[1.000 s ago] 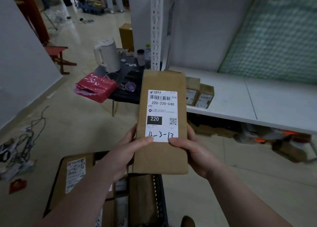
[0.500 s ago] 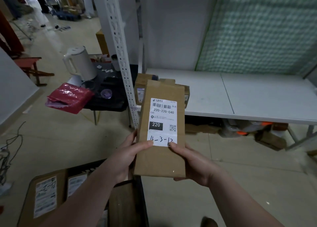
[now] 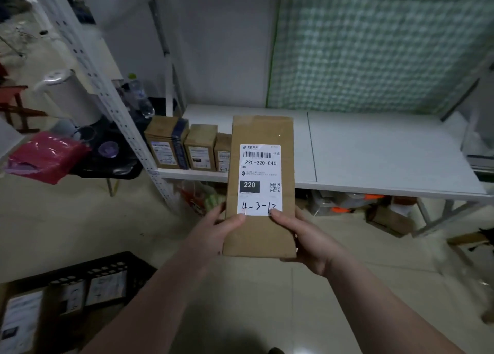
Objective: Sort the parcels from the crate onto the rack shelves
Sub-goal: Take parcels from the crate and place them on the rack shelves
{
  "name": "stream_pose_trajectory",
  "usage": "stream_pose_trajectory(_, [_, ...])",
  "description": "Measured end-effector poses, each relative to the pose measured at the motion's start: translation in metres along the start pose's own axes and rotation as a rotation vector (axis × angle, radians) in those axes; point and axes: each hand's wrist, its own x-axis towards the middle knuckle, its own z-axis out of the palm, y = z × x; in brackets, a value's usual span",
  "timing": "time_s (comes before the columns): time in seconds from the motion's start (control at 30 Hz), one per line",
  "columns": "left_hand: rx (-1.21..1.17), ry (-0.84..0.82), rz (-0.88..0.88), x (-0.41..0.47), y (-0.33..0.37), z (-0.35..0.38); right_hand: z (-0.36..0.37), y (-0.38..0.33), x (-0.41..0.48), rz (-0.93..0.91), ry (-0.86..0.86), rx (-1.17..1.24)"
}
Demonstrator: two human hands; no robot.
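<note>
Crate [image 3: 115, 267] bottom left, cut off by frame edge, labelled parcels inside blurred. Three small parcels [image 3: 200, 146] stand on rack shelf [image 3: 374, 153], the rightmost half hidden. Left hand [image 3: 213, 229] and right hand [image 3: 302, 236] grip held parcel [image 3: 260, 188] upright by its lower edges, thumbs pressed on front, other fingers hidden behind. Handwritten label code hard to read.

Parcel [image 3: 260, 188] label [image 3: 259, 180]: "220-220-C40", "220", handwritten "4-3-13".
</note>
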Motion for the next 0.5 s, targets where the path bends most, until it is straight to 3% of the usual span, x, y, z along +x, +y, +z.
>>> stream_pose_trajectory(0.17, [0.131,-0.041,-0.069,0.016,0.005,0.045,-0.051,-0.007,0.000,-0.002,0.030,0.074])
stream_pose_trajectory(0.5, [0.278,-0.067,-0.093,0.068,0.014,0.066,-0.090,-0.017,0.037,-0.032,0.123,0.218])
